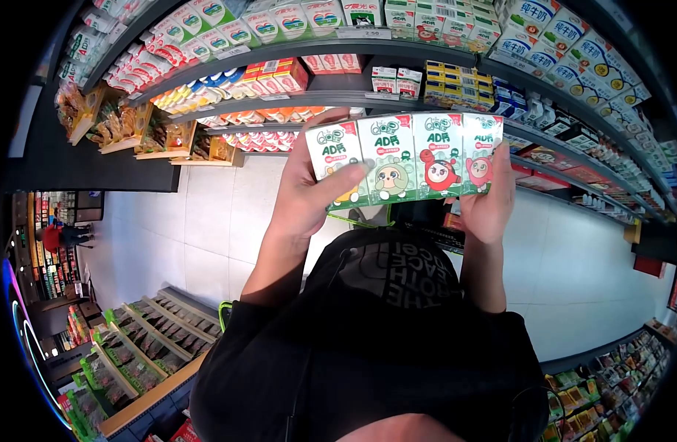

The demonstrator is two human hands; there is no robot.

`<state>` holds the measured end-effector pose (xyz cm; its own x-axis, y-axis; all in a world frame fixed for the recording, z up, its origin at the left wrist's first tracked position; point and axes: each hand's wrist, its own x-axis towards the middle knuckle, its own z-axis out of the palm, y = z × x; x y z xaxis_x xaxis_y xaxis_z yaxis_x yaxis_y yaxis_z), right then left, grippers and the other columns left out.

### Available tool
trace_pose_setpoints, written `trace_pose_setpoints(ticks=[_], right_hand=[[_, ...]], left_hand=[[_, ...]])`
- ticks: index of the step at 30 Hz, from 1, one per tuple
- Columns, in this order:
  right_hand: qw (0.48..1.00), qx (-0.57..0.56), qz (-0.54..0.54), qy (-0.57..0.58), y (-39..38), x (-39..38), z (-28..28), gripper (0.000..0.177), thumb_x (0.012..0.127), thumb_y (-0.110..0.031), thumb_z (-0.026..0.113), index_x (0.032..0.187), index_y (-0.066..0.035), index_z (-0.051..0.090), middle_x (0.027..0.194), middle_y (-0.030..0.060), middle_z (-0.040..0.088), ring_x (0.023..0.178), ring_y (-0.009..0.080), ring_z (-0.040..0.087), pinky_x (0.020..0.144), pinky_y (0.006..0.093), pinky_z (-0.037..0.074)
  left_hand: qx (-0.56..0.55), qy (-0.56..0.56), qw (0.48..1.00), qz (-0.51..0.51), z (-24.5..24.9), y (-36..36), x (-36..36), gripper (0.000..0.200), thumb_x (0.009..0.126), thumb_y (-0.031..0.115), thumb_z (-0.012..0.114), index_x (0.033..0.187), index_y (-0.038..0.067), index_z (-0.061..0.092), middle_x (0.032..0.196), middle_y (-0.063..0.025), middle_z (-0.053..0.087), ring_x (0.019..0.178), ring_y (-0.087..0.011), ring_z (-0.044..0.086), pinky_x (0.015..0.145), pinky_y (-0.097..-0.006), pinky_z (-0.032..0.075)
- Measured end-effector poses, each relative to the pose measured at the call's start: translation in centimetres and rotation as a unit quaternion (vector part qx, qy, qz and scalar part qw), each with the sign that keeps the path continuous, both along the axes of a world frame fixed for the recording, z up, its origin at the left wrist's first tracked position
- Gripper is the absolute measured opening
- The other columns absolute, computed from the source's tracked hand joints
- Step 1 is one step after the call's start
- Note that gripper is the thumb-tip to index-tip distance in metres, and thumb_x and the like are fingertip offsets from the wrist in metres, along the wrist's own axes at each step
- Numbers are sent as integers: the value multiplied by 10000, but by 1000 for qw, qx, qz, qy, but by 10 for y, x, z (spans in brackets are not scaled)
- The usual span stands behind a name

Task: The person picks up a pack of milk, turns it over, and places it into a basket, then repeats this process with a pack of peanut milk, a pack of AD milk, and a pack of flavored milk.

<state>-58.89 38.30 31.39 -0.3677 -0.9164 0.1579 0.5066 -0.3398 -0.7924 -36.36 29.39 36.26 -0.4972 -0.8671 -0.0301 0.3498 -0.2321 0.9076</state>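
Observation:
A row of several white-and-green milk drink cartons (413,140), printed "AD" with cartoon characters, is held up before the shelves in both hands. My left hand (300,193) grips the left end, its thumb lying across the front of the first carton. At the opposite end, my right hand (487,212) closes around the last carton, with a finger up its side edge. The cartons sit side by side as one block, slightly tilted. Similar green-and-white cartons (456,31) stand on the upper shelf behind.
Curved shelves (316,50) of boxed and bottled drinks run across the front. Wooden bins (132,131) of packaged goods sit at left, and a slanted display rack (143,346) stands lower left. Far left, a person in red (51,237) is in the aisle. Pale tiled floor (206,221) lies between.

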Motion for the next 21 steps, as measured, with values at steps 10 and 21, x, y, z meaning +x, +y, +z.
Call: trace_pose_setpoints(ticks=[10, 21], right_hand=[[989, -27, -48, -138, -7, 6, -2, 413, 1059, -319, 404, 1357, -38, 455, 1331, 118, 571, 1207, 229, 581, 1012, 420, 494], [982, 16, -67, -177, -27, 22, -1, 409, 1055, -326, 418, 1347, -42, 457, 1313, 122, 583, 1179, 231, 602, 972, 422, 525]], left_hand=[[-63, 93, 991, -67, -3, 2, -1, 1053, 707, -147, 617, 1569, 69, 52, 1420, -116, 461, 1336, -230, 452, 1103, -384, 353], [-73, 70, 995, -22, -7, -13, 13, 892, 801, -101, 590, 1543, 25, 110, 1372, -147, 490, 1272, -219, 504, 1056, -363, 398]])
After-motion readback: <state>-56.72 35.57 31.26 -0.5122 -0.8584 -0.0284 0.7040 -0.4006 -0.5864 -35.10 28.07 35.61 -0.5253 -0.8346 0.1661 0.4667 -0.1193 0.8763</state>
